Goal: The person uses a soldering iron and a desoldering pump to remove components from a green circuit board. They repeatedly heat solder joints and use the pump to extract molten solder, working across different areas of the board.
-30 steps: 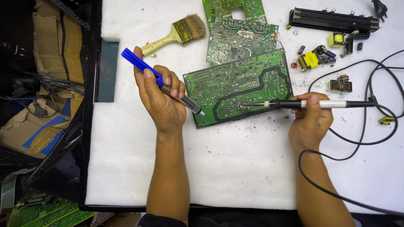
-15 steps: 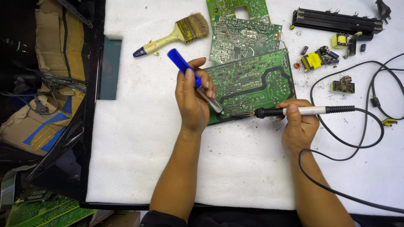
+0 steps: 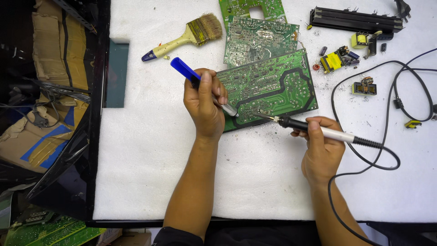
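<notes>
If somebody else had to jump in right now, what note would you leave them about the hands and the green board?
Left hand: grips a blue-handled tool, its metal tip down on the near-left part of the big green circuit board.
Right hand: holds the soldering iron, tip touching the same board just right of the other tip.
The board lies solder side up on the white foam pad; two more boards lie behind it.
Done: loose parts and dark crumbs lie to the right.
Left: both tips are at one spot on the board. The paintbrush lies unused.
</notes>
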